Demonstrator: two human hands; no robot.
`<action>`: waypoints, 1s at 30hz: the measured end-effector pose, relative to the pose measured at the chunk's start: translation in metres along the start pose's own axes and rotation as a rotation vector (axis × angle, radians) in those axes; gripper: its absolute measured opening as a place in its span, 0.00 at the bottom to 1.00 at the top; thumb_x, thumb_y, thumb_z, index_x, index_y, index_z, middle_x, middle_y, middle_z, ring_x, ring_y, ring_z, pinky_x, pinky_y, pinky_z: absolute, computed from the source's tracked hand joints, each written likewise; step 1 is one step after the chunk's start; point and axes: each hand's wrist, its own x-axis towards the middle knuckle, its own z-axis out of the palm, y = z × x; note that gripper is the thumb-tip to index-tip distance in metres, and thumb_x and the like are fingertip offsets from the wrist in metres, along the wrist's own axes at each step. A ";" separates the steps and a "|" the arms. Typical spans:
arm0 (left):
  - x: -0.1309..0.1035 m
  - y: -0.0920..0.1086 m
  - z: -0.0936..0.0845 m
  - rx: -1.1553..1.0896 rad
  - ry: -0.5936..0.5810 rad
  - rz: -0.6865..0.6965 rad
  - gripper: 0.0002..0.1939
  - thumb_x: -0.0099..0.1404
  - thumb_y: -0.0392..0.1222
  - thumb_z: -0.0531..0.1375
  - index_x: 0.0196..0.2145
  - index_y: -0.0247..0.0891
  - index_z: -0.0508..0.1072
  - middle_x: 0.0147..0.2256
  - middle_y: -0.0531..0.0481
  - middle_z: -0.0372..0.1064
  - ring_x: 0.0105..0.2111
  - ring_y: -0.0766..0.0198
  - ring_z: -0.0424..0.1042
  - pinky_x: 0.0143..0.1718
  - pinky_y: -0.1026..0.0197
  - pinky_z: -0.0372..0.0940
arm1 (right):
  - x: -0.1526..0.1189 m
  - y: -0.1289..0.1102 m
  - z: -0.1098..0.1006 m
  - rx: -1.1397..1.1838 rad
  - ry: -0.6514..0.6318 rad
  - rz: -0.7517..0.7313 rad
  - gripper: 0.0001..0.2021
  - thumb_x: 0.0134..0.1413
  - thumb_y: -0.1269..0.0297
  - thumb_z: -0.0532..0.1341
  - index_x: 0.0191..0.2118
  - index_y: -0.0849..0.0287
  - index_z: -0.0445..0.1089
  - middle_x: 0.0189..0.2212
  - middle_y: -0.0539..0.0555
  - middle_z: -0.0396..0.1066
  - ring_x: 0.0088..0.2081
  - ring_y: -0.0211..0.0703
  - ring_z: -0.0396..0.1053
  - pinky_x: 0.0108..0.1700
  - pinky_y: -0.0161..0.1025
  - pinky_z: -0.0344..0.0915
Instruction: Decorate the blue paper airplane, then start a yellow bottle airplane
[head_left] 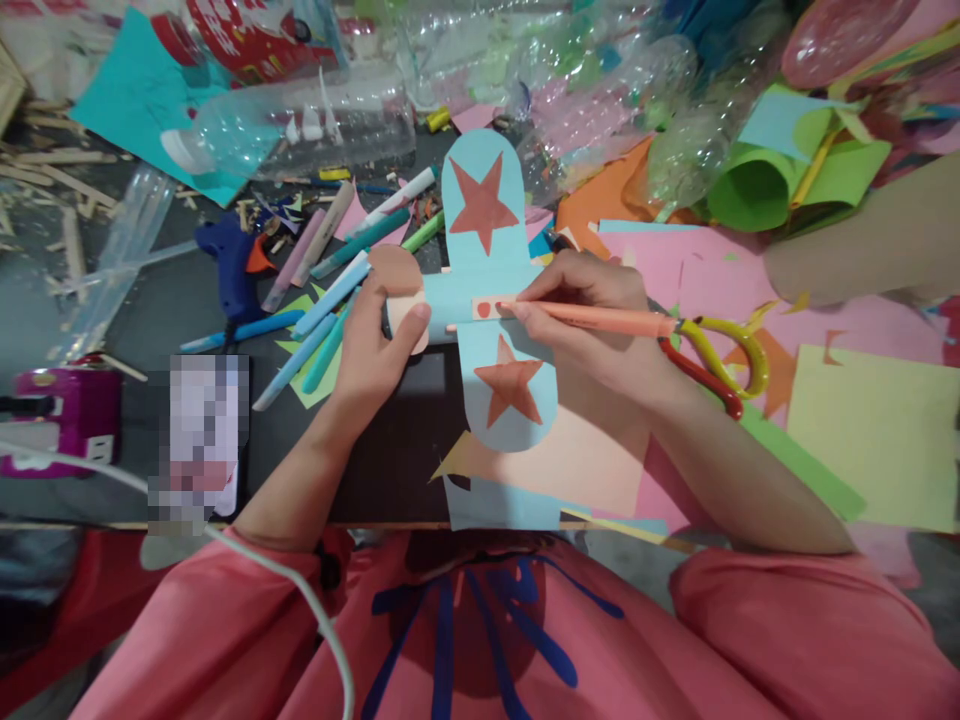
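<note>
Pressing its tip to the small peach strip (484,309), the orange marker (611,318) is pinched in the right hand's (585,310) grip, thumb against fingers. The left hand (384,335) has its grip closed on the round-ended side of the light-blue paper model (487,265), thumb over the peach disc (407,318). The model is between both hands, above the dark surface (390,430), its two rounded wings each bearing a red star; the strip lies across its middle. Felt pens (334,290) and a blue glue gun (231,262) lie beyond the left hand, yellow-and-red scissors (731,360) beside the right forearm.
</note>
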 end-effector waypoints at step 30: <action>0.001 -0.002 0.001 -0.006 0.016 0.017 0.24 0.68 0.65 0.53 0.45 0.41 0.70 0.45 0.43 0.74 0.50 0.49 0.74 0.54 0.47 0.69 | 0.003 0.002 -0.003 -0.021 -0.027 -0.063 0.12 0.56 0.66 0.64 0.23 0.56 0.65 0.21 0.46 0.68 0.25 0.36 0.62 0.28 0.37 0.57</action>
